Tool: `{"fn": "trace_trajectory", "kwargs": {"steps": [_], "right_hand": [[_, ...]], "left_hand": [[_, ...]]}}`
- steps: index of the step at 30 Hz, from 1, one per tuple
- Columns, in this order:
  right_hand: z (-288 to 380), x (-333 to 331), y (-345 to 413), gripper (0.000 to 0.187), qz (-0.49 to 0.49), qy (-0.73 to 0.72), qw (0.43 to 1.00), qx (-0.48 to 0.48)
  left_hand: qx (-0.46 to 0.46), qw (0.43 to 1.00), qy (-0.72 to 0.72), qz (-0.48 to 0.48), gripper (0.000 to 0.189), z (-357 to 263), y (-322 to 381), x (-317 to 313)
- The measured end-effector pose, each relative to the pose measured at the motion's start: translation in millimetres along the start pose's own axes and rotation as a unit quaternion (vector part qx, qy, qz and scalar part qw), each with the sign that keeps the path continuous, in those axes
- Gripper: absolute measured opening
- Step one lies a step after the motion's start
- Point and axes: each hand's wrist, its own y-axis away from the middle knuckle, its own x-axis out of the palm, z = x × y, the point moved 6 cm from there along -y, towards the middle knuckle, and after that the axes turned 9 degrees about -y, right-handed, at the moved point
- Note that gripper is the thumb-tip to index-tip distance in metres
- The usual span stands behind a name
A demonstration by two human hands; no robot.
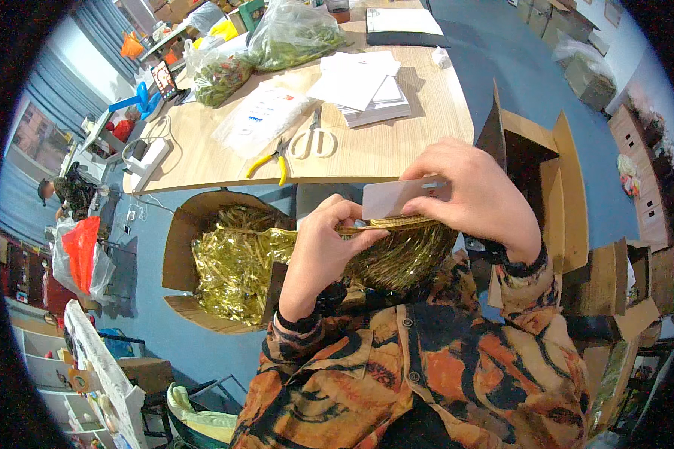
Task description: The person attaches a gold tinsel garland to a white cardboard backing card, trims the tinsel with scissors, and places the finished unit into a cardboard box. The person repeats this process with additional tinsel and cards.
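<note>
My right hand (466,191) holds a white card (390,199) with a slot near one end, upright against the stitched top band of folded gold tinsel fringe (404,258). The thumb and fingers of my left hand (331,247) pinch the same gold band at its left side. From there a strand of the fringe runs left into a cardboard box (182,247) filled with loose gold tinsel (241,269). On the table (370,160) beyond my hands lie yellow-handled pliers (275,160) and white-handled scissors (314,140).
A stack of white cards (365,90) and a clear plastic packet (264,115) lie on the table, with bags of greenery (295,36) behind. A white power strip (149,163) is at the left corner. Open cardboard boxes (573,191) stand at right. Another person (73,193) is far left.
</note>
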Motion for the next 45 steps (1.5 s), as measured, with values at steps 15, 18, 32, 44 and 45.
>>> {"fn": "trace_trajectory", "kwargs": {"steps": [15, 18, 32, 44, 45], "right_hand": [[-11.2, 29.8, -22.2, 0.019, 0.105, -0.122, 0.987, 0.001], [-9.7, 32.1, -22.9, 0.019, 0.101, -0.148, 0.984, 0.001], [10.3, -1.2, -7.0, 0.026, -0.16, 0.031, 0.984, -0.066], [9.3, 53.4, 16.5, 0.022, -0.196, 0.023, 0.975, -0.097], [9.3, 52.5, 16.8, 0.022, -0.199, 0.023, 0.975, -0.1]], "left_hand": [[0.026, 0.999, 0.024, -0.024, 0.022, 0.4, -1.6, 1.4], [0.018, 0.999, 0.026, -0.018, 0.022, 0.4, -1.6, -1.4], [-0.103, 0.987, 0.12, -0.03, 0.024, 25.3, -5.1, 3.6], [0.008, 0.997, 0.048, -0.059, 0.016, -10.6, 2.4, -7.3], [0.017, 0.997, 0.053, -0.053, 0.015, -13.1, 3.0, -7.5]]}}
